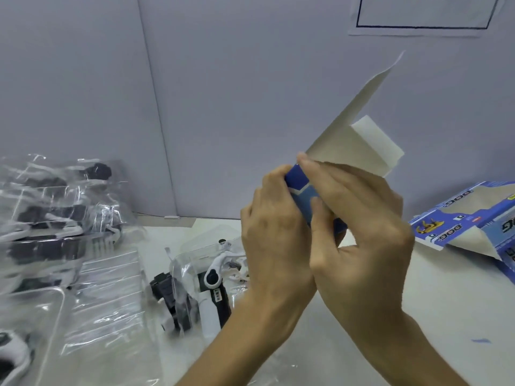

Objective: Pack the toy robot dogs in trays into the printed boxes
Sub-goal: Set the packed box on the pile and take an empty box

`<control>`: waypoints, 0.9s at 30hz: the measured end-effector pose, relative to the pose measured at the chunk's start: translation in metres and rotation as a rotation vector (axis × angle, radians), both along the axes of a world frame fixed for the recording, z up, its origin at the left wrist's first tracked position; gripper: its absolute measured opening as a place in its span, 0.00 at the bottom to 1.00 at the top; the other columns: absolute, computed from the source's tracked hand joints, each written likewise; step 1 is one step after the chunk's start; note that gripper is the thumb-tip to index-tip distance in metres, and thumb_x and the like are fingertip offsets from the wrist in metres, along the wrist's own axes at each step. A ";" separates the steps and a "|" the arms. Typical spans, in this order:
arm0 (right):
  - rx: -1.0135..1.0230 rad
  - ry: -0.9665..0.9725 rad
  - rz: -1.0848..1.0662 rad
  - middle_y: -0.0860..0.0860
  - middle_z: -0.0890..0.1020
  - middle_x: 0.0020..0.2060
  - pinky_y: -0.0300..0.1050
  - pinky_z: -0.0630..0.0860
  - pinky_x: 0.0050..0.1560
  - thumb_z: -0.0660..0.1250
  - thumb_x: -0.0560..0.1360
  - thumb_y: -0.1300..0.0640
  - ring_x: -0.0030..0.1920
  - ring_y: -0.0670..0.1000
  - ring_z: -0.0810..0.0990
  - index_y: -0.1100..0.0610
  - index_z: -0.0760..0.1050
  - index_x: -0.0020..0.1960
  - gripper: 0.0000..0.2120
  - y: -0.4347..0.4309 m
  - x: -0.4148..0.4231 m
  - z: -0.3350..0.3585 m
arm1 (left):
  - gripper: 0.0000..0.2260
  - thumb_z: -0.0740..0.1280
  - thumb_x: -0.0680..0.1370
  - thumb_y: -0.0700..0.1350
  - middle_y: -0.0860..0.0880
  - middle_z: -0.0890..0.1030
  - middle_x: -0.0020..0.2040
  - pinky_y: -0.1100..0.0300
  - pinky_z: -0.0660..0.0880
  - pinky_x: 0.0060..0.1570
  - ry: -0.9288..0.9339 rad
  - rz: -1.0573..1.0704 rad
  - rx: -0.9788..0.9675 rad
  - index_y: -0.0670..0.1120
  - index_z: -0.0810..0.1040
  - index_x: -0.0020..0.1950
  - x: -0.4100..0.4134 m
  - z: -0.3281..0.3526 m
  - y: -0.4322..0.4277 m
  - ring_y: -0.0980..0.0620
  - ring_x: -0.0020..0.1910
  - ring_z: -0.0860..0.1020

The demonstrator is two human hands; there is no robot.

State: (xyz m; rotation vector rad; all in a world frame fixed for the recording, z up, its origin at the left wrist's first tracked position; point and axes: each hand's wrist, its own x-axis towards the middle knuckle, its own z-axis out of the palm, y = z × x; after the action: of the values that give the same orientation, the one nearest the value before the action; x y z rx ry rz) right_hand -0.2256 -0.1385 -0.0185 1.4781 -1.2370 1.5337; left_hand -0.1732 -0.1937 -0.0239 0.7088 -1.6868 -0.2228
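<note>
Both bare forearms rise from the bottom edge and meet above the white worktop (418,316), where the left hand (274,235) and the right hand (362,227) are pressed close together around a blue printed cardboard box (305,195) held up in the air. Left fingers curl round its near end, while the right thumb lies flat on its blue face and the right fingers wrap behind it. Its plain grey-white flaps (359,135) stand open, pointing up toward the pale wall (223,93). Below the left wrist, on the worktop, lies a clear plastic tray holding a white and black toy robot dog (213,291). Further left sits a heap of clear trays with more dark toy dogs (55,204). Over on the right edge lies a stack of flattened blue printed boxes (471,224).
</note>
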 end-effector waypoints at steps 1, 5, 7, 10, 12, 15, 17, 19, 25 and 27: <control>-0.008 0.015 -0.026 0.49 0.83 0.58 0.55 0.73 0.61 0.61 0.79 0.69 0.61 0.52 0.80 0.57 0.81 0.62 0.17 -0.001 0.002 -0.004 | 0.21 0.51 0.74 0.54 0.56 0.69 0.46 0.56 0.65 0.41 -0.044 0.038 -0.025 0.44 0.74 0.58 0.000 -0.001 -0.001 0.57 0.40 0.65; 0.202 0.113 -0.115 0.53 0.75 0.69 0.63 0.59 0.71 0.60 0.77 0.65 0.74 0.58 0.67 0.55 0.78 0.68 0.21 -0.005 0.012 -0.007 | 0.17 0.51 0.78 0.50 0.54 0.73 0.47 0.50 0.72 0.43 -0.034 0.021 -0.014 0.45 0.75 0.57 0.008 -0.001 -0.009 0.54 0.42 0.71; 0.292 0.160 -0.061 0.54 0.68 0.75 0.65 0.54 0.74 0.59 0.78 0.60 0.79 0.57 0.59 0.55 0.71 0.73 0.24 -0.004 0.014 -0.004 | 0.12 0.58 0.79 0.50 0.54 0.73 0.45 0.47 0.74 0.42 0.043 -0.039 0.006 0.44 0.74 0.55 0.015 0.004 -0.013 0.52 0.41 0.73; 0.187 0.144 0.130 0.56 0.65 0.76 0.54 0.57 0.74 0.60 0.78 0.61 0.78 0.54 0.61 0.58 0.66 0.74 0.25 0.004 0.009 0.004 | 0.24 0.74 0.70 0.56 0.54 0.77 0.46 0.49 0.77 0.42 0.155 -0.101 0.087 0.46 0.71 0.58 0.027 0.020 -0.023 0.51 0.43 0.78; 0.089 0.051 0.246 0.54 0.74 0.68 0.48 0.67 0.69 0.62 0.76 0.66 0.71 0.51 0.71 0.58 0.72 0.67 0.20 0.004 -0.001 0.003 | 0.33 0.78 0.66 0.59 0.52 0.79 0.51 0.54 0.80 0.45 0.287 -0.164 0.121 0.45 0.69 0.62 0.042 0.031 -0.036 0.53 0.48 0.80; 0.396 -0.198 0.459 0.41 0.77 0.65 0.45 0.73 0.65 0.66 0.76 0.61 0.68 0.44 0.73 0.51 0.73 0.67 0.19 -0.011 -0.009 -0.012 | 0.30 0.80 0.67 0.54 0.55 0.77 0.47 0.60 0.79 0.46 0.409 -0.168 0.099 0.44 0.68 0.59 0.067 0.043 -0.055 0.62 0.44 0.78; 0.718 -0.253 0.509 0.36 0.69 0.72 0.43 0.67 0.72 0.68 0.78 0.54 0.73 0.38 0.65 0.43 0.65 0.75 0.28 -0.022 -0.008 -0.036 | 0.28 0.79 0.68 0.52 0.55 0.77 0.44 0.67 0.75 0.42 0.459 -0.158 0.079 0.44 0.67 0.58 0.078 0.045 -0.063 0.64 0.40 0.77; 0.930 -0.189 0.500 0.32 0.62 0.75 0.33 0.59 0.73 0.69 0.78 0.52 0.74 0.32 0.58 0.35 0.54 0.78 0.36 -0.031 -0.005 -0.061 | 0.28 0.79 0.69 0.51 0.58 0.76 0.42 0.69 0.74 0.42 0.484 -0.149 0.073 0.44 0.67 0.57 0.084 0.046 -0.068 0.66 0.39 0.77; 0.853 0.055 0.285 0.38 0.75 0.47 0.37 0.61 0.58 0.72 0.72 0.49 0.53 0.41 0.70 0.39 0.77 0.59 0.17 -0.038 -0.008 -0.053 | 0.28 0.80 0.68 0.50 0.60 0.76 0.43 0.60 0.79 0.48 0.481 -0.164 0.067 0.45 0.67 0.58 0.087 0.050 -0.069 0.59 0.43 0.80; 0.975 0.146 0.242 0.40 0.75 0.42 0.39 0.63 0.55 0.69 0.69 0.43 0.50 0.41 0.72 0.39 0.76 0.46 0.07 -0.032 -0.021 -0.039 | 0.28 0.79 0.67 0.51 0.60 0.76 0.44 0.55 0.81 0.49 0.480 -0.166 0.064 0.45 0.67 0.58 0.087 0.050 -0.067 0.54 0.45 0.81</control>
State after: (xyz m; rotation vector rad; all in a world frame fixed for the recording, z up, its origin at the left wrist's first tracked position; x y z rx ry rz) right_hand -0.2465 -0.1704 -0.0574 2.3553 -1.8920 0.9200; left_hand -0.0863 -0.2609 0.0263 0.5103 -1.2806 -0.5232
